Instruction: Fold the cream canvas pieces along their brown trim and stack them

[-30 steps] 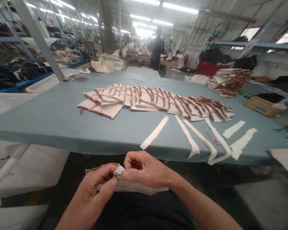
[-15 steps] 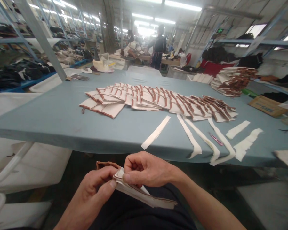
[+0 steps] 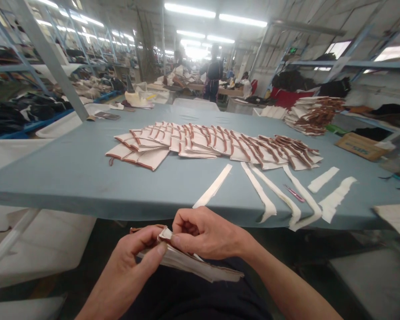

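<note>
Currently, just in front of the table (image 3: 70,178), the left hand (image 3: 128,258) and right hand (image 3: 206,234) are both pinching one corner of a cloth piece (image 3: 203,269), whose long axis is running beneath the right hand, roughly along the table's near edge.

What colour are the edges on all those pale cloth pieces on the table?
The edges are reddish-brown, and they show best in the head view.

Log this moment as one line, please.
left hand: holding cream brown-edged fabric piece; right hand: pinching same piece; blue-green table: overlapping row of cream brown-edged fabric pieces
</note>
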